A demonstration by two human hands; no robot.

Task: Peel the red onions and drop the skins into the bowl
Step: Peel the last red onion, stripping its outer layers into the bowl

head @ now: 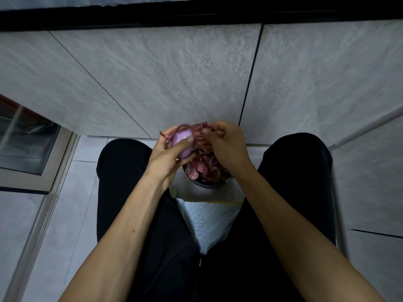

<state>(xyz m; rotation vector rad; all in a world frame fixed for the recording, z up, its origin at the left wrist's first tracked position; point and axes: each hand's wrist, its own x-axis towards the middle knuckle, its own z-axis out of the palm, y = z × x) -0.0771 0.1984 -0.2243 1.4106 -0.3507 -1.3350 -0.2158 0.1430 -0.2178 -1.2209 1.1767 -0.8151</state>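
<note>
Two hands working: left hand (165,153) is gripping pale purple peeled onion (182,143), long axis upright, w/ right hand (224,144) pinching papery red skin (199,136) over dark round bowl (209,184).

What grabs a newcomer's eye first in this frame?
The red onion at centre, its pale purple flesh mostly bared, gripped by the left hand. Beside it the right hand pinches a loose skin still hanging off the onion. Just below the hands, between the person's knees, a dark bowl is heaped with peeled skins.
</note>
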